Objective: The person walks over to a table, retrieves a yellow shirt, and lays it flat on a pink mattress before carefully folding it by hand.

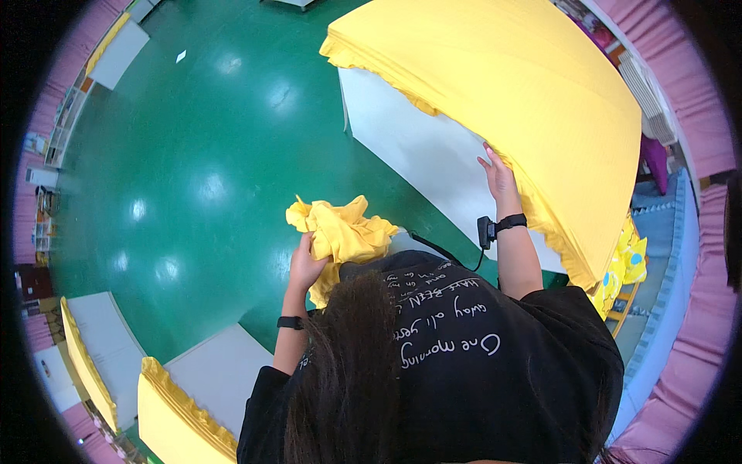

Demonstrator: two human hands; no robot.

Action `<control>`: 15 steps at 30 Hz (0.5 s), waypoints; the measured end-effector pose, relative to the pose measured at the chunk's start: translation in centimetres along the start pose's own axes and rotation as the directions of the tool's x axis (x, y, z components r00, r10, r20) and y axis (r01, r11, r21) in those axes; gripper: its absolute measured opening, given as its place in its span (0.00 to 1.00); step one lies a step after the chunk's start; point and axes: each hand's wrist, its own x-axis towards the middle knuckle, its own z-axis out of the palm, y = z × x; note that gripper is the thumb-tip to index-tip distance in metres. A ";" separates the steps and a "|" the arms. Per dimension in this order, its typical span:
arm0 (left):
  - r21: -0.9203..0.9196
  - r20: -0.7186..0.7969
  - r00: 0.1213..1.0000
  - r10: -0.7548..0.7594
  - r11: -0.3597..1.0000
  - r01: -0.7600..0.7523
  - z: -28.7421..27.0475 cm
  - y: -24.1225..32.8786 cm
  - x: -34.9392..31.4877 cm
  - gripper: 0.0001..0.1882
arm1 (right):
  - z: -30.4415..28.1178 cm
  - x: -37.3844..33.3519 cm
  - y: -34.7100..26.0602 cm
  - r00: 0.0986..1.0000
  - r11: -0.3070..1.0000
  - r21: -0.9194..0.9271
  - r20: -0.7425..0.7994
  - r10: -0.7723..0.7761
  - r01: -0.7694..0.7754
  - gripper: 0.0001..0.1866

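My left hand (307, 267) is closed on a bunched yellow cloth (348, 230), held low in front of my body. The cloth's folds hide some of those fingers. Up and to the right, a yellow elastic-edged cover (510, 69) lies smooth over a large piece of furniture with a flat white side (417, 135). At the cover's gathered edge is my right hand (502, 182), touching it with the fingers apart and nothing visibly gripped.
Other white pieces with yellow covers (174, 421) stand at lower left. Green floor (209, 139) stretches across the left and middle. On the right are a yellow patterned cloth (630, 255) on a wooden frame, a blue mat (649, 309) and pink curtains (688, 325).
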 end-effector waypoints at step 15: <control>0.156 -0.068 0.980 -0.189 0.968 0.197 -6.0 0.4 12.5 0.30 | 0.2 4.2 4.5 0.658 0.759 -0.244 0.386 0.647 -0.603 0.23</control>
